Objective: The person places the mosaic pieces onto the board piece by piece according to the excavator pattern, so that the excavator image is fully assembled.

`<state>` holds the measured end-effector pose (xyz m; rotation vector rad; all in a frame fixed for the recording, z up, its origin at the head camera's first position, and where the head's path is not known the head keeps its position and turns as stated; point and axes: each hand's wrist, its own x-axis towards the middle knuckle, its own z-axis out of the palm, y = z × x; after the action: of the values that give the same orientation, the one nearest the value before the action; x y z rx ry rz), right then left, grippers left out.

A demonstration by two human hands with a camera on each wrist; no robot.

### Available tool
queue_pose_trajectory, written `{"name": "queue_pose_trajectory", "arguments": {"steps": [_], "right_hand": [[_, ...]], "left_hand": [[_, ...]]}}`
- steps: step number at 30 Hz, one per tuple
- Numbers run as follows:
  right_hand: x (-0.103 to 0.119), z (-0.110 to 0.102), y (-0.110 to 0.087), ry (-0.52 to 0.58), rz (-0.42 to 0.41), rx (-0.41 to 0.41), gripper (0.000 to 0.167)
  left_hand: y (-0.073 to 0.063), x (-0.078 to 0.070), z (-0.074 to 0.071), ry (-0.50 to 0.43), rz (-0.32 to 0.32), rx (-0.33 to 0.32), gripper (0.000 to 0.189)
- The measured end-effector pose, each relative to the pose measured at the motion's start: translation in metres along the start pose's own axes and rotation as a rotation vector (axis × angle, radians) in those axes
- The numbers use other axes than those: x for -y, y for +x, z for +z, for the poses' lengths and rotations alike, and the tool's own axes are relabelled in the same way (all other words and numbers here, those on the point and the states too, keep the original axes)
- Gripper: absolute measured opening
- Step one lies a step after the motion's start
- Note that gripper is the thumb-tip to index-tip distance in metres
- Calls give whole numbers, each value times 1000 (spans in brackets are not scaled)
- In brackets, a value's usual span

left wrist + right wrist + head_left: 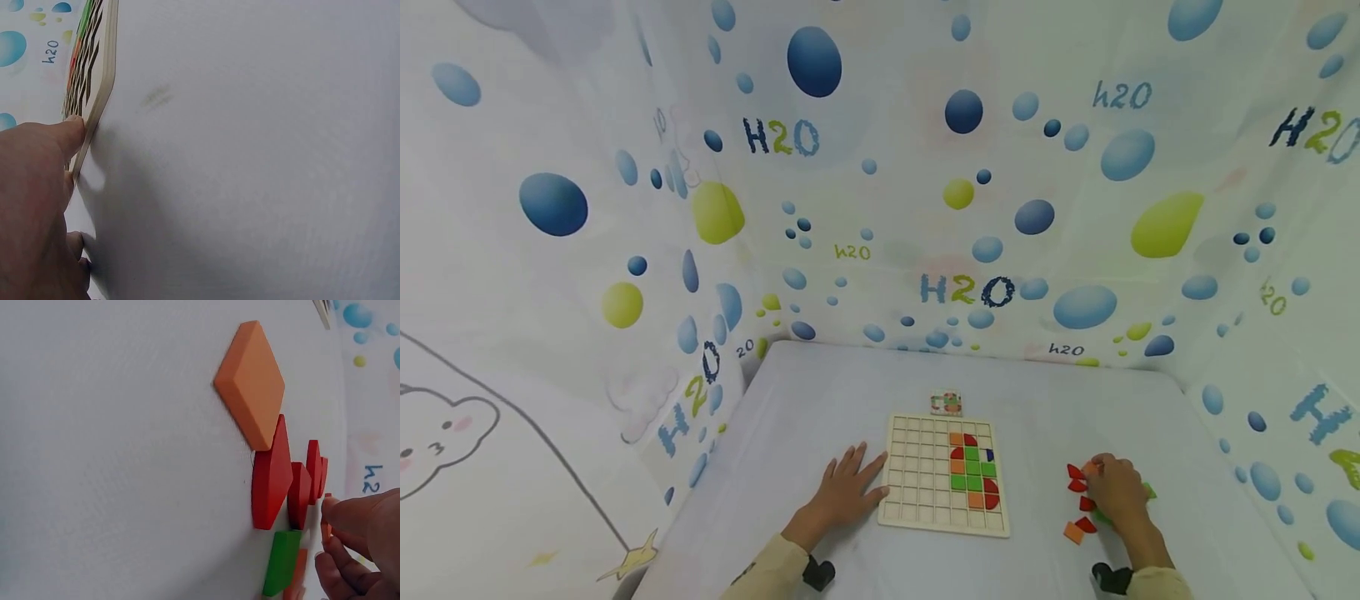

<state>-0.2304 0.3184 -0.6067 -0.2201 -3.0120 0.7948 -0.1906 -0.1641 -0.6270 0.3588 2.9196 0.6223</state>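
A square wooden grid board point(917, 475) lies on the table, its right side partly filled with green, orange and red tiles and one blue-and-white tile. With fingers spread, my left hand point(846, 486) rests at the board's left edge; in the left wrist view the thumb point(72, 134) touches the rim. To the right of the board, my right hand point(1116, 490) is over a loose group of tiles. Its thumb and fingers pinch an orange tile point(325, 520) by the edges. Red tiles point(272, 481), a green tile point(282, 562) and an orange square tile point(251, 384) lie beside it.
A small card with a coloured pattern point(946, 402) lies behind the board. The white table point(820, 392) meets a printed curtain point(887, 208) at the back and sides. Part of the tile group is hidden beneath the right hand.
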Motion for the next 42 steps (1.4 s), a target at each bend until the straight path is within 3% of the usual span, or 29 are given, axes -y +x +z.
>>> {"name": "queue_pose_trajectory", "arguments": {"steps": [4,7,11,19,25,29,35,42], "right_hand": [[10,-2,-5,-23,-46,5,33],[24,-1,-10,-49,-133,-5,32],[49,5,-19,-52,-234,-33,28],[95,34,-35,-34,-279,18,26],[124,60,-44,-70,-356,67,23],[140,70,-52,-52,-455,78,19],[151,78,-61,-47,-608,77,14],[147,90,-62,-127,-679,42,16]], "left_hand": [[-2,-4,-6,-16,4,14,67],[-5,-7,-10,-27,10,14,67],[-3,-5,-6,-23,3,4,68],[6,8,10,4,15,-35,67],[2,0,-1,-1,14,1,68],[4,4,5,6,13,-12,68],[5,3,1,14,18,-8,67],[2,-2,-4,30,4,18,67]]}}
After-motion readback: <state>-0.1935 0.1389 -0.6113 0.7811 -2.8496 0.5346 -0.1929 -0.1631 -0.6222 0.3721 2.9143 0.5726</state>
